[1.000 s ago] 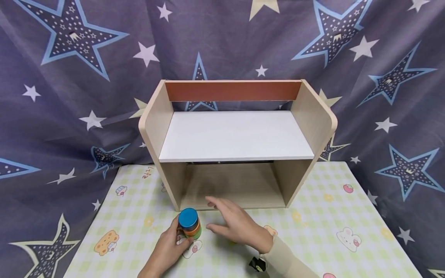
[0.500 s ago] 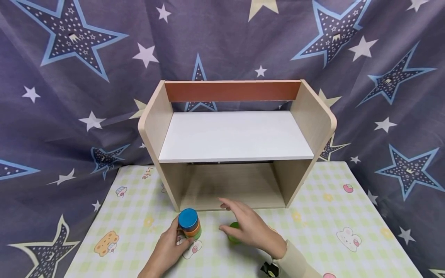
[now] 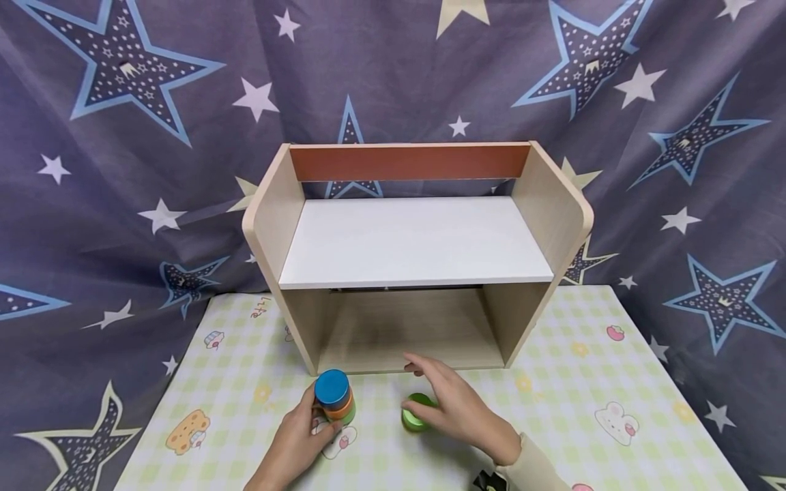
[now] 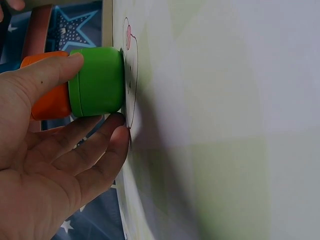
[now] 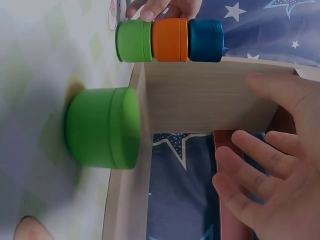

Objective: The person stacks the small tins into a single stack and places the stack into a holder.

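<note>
Three small round lidded jars stand in an upright stack [image 3: 334, 397] on the table, green at the bottom, orange in the middle, blue on top. My left hand [image 3: 297, 434] holds the stack low down from its left side. In the left wrist view the thumb lies by the seam between the orange jar [image 4: 52, 107] and the green jar [image 4: 100, 82], fingers curled on the other side. A second green jar [image 3: 414, 421] sits alone to the right of the stack. Over it, my right hand [image 3: 457, 409] hovers with fingers spread and nothing in them; in the right wrist view a gap separates them.
A wooden two-level shelf unit [image 3: 415, 242] with a white upper board and a reddish back rail stands just behind the jars. A checked cloth with cartoon prints covers the table [image 3: 571, 423]. Behind hangs a dark star-patterned curtain [image 3: 399, 68].
My right hand has drifted to the right and slightly toward me, uncovering the lone green jar that it hid before. My left hand and the stack stay in place.
</note>
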Motion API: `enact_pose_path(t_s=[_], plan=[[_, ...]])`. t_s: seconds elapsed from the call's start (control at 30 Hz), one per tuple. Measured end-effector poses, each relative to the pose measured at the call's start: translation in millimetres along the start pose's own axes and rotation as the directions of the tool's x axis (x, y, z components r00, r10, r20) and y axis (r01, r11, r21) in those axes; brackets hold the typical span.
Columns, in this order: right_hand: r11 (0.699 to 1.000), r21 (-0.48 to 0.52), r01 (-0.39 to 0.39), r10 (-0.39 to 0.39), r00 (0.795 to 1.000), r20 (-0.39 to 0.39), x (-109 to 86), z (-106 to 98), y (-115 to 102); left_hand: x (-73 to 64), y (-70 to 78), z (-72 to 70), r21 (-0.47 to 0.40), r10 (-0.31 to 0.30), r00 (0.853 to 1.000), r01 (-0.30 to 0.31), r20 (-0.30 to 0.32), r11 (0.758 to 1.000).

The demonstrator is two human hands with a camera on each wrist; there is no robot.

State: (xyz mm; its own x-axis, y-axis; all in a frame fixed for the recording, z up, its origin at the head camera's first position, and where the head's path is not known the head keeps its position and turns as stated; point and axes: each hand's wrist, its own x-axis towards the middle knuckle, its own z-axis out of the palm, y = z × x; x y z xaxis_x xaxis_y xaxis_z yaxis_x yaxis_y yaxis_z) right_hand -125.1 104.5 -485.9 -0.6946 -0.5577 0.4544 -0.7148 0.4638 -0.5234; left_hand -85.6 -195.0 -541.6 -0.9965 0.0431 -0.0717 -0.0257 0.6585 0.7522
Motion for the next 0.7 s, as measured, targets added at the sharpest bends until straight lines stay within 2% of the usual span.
enact_pose_path(t_s=[0.2,0.37,0.7], plan=[[1.0,-0.01,0.016,-0.017,0.999,-0.037,-6.8,-1,6,-0.9,-0.1,0.4,-0.002,0.017,1.0,-0.017,-0.003,1.0],[1.0,0.001,0.027,-0.026,0.998,-0.05,-11.0,-2,8,-1.6,0.7,0.0,-0.003,0.007,1.0,-0.007,-0.007,1.0],[0.999,0.034,-0.003,0.004,0.999,-0.044,-19.7,0,14,-2.0,0.6,-1.5,-0.006,0.017,1.0,-0.017,0.002,1.0]])
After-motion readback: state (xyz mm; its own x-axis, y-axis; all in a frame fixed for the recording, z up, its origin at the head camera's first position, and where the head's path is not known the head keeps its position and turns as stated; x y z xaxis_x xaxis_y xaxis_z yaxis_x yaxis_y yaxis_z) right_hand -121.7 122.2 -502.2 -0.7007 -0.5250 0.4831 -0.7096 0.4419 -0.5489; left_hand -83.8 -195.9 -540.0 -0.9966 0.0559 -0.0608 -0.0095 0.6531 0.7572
